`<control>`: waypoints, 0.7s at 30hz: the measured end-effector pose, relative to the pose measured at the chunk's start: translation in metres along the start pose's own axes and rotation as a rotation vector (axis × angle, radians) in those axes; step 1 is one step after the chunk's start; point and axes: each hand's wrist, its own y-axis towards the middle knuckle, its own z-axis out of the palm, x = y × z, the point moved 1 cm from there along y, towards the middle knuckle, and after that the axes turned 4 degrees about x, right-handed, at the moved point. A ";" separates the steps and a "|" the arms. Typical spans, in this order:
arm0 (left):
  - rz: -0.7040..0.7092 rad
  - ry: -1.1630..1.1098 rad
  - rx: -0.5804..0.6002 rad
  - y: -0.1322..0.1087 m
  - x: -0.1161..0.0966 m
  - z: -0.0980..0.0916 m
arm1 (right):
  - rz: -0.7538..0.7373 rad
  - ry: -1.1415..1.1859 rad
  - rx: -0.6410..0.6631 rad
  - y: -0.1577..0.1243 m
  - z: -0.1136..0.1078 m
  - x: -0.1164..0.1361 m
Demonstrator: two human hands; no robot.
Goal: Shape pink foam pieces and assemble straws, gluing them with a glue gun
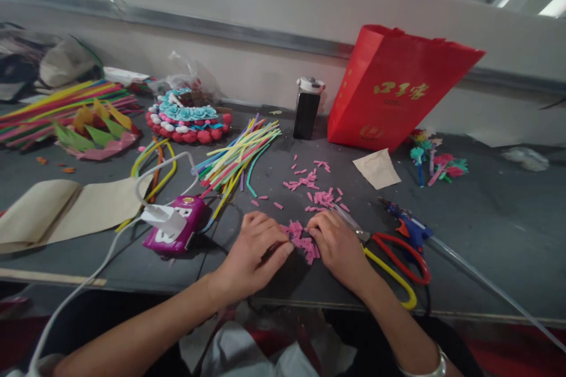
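Both my hands rest on the dark table near its front edge, cupped around a small heap of short pink pieces [302, 240]. My left hand [254, 253] lies palm down, its fingers stretched toward the heap and touching it. My right hand [338, 244] presses on the heap from the right with its fingers curled. More pink pieces [316, 188] lie scattered just beyond the hands. Scissors with red and yellow handles [389, 253] lie right beside my right hand.
A magenta phone [174, 229] with a white cable lies left of my hands. Beyond are coloured sticks [239, 156], a blue-and-red decorated piece [188, 117], a black bottle [307, 108], a red bag [393, 88], a blue glue gun [409, 223] and brown paper [66, 209].
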 end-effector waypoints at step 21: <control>0.063 -0.108 0.040 0.001 -0.003 0.000 | -0.160 0.295 0.009 -0.013 -0.006 0.039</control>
